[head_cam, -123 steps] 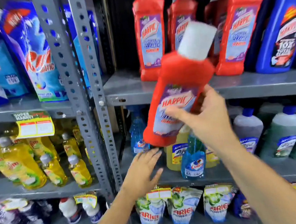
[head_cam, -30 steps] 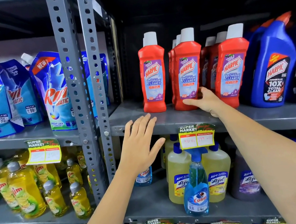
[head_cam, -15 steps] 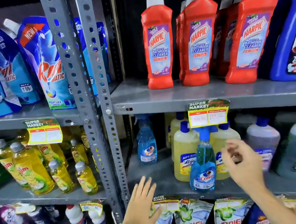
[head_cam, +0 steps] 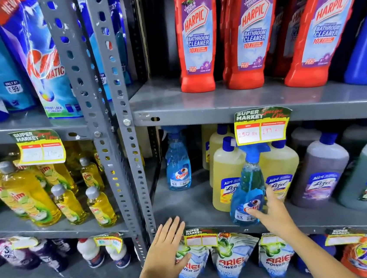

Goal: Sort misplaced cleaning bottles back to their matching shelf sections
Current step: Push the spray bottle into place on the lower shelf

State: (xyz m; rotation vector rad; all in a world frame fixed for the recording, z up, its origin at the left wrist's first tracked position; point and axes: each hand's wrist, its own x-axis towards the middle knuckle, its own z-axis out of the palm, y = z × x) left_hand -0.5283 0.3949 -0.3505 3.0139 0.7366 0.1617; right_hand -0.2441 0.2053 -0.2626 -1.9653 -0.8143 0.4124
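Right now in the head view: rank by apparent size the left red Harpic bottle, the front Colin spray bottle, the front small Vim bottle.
1. left red Harpic bottle, top cropped
2. front Colin spray bottle
3. front small Vim bottle
Differing camera distance makes true sizes unsure.

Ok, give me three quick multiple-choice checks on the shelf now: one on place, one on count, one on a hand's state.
1. The Colin spray bottle at the right hand stands in front of:
A) red Harpic bottles
B) yellow Lizol bottles
C) Vim bottles

2. Colin spray bottles on that shelf:
A) one
B) two
C) four

3. The left hand is:
A) gripping a bottle
B) open, fingers spread, holding nothing
C) out of view

Key: B, yellow Lizol right behind it; B, a second one stands far left; B, its palm is flat near the shelf edge.
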